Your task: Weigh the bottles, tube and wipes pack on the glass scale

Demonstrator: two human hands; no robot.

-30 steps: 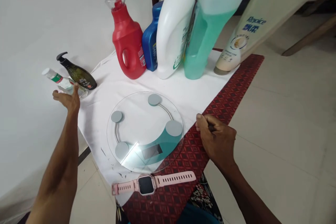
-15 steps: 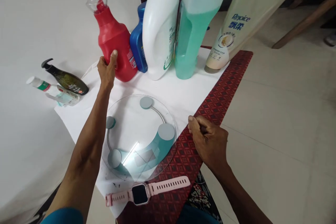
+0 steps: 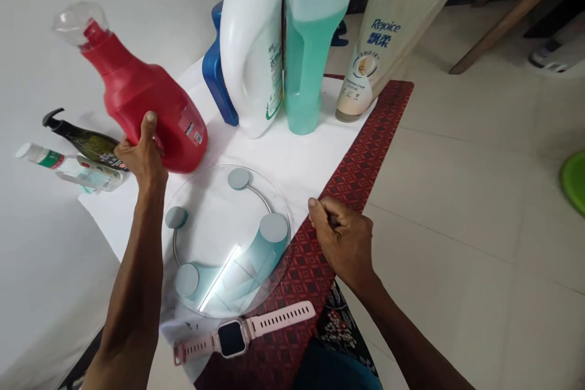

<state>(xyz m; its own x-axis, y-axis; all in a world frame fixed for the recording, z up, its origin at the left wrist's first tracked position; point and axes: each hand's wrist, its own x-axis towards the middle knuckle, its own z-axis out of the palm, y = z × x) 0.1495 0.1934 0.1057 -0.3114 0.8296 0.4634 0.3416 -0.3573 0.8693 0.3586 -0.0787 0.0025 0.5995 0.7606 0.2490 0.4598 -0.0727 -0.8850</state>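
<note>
My left hand is closed round a red plastic bottle, its thumb showing on the near side. The bottle tilts to the left and has a clear cap on its narrow neck. Just right of and below it lies a round glass bathroom scale with grey-blue pads. My right hand is curled into a fist over the red patterned table edge, right of the scale; whether anything is inside the fist is hidden. Below the scale lies a pink smartwatch with its strap spread out.
At the back stand a blue bottle, a white detergent bottle, a green liquid bottle and a Rejoice tube. A dark pump bottle and a clear bottle are at the left by the wall.
My left hand has moved the red bottle left and nearer, away from the blue bottle, and it leans more. My right hand stays curled beside the scale. The view has shifted slightly.
</note>
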